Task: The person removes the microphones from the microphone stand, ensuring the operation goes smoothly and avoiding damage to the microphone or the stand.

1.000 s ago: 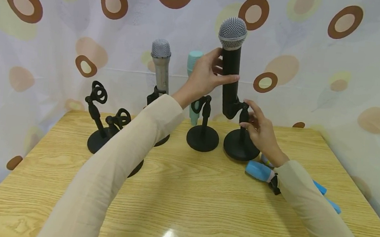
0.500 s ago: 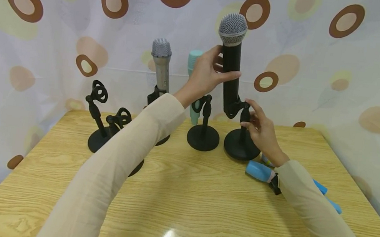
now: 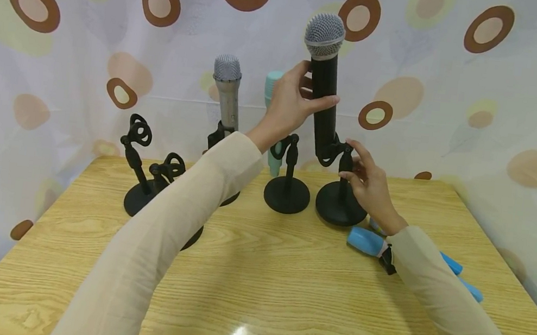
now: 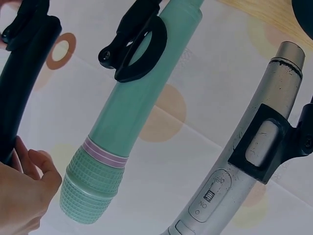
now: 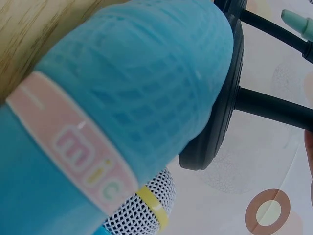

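Observation:
A black microphone with a silver mesh head point(image 3: 325, 80) stands upright, leaning slightly left, its lower end in the clip point(image 3: 331, 151) of a round-based stand point(image 3: 341, 205). My left hand point(image 3: 289, 101) grips the microphone's body, thumb across the front. My right hand point(image 3: 369, 186) holds the stand's post just below the clip, thumb and fingers around it. In the left wrist view the same microphone point(image 4: 24, 83) is at the left edge, with my left hand point(image 4: 24, 196) on it. The right wrist view shows the stand's base point(image 5: 215, 127) and only a sliver of my fingers.
A silver microphone point(image 3: 229, 98) and a teal microphone point(image 4: 127, 107) sit in stands to the left. Stands with bare clips point(image 3: 139, 132) are farther left, partly behind my left sleeve. Blue microphones point(image 3: 366, 241) lie by my right forearm, one with white mesh point(image 5: 142, 210).
The black microphone's head has risen a little and tilted left, my left hand moving with it. My right hand and the stand have stayed almost in place.

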Motion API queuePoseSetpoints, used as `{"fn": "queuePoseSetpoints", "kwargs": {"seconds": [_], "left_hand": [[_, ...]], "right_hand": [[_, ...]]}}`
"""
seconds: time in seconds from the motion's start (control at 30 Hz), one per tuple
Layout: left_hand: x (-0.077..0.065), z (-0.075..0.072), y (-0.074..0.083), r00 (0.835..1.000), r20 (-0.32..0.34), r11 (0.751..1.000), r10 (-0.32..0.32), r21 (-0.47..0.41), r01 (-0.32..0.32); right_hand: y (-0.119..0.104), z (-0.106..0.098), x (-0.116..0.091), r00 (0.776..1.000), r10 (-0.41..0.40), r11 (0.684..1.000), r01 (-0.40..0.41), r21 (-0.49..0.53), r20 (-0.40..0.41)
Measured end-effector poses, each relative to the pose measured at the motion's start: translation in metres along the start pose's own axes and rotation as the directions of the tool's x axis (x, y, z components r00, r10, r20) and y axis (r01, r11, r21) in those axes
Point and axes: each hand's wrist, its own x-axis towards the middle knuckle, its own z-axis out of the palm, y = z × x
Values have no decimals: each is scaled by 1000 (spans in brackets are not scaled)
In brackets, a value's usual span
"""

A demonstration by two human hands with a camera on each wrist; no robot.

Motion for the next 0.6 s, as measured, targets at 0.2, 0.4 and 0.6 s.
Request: {"fn": "queuePoseSetpoints", "kwargs": {"seconds": [0.2, 0.4, 0.6], "left_hand": [[0, -1, 2, 1000, -10, 1000, -4, -5, 4], [0, -1, 2, 999, -32, 1000, 9, -10, -9], [0, -1, 3, 998, -59, 1000, 11, 1, -11]], "right_hand": [[1, 1, -1, 1000, -13, 1000, 13, 11, -10], [3, 0, -1, 1000, -1, 1000, 1, 9, -8], [3, 0, -2, 1000, -1, 1000, 1, -11, -3]]}}
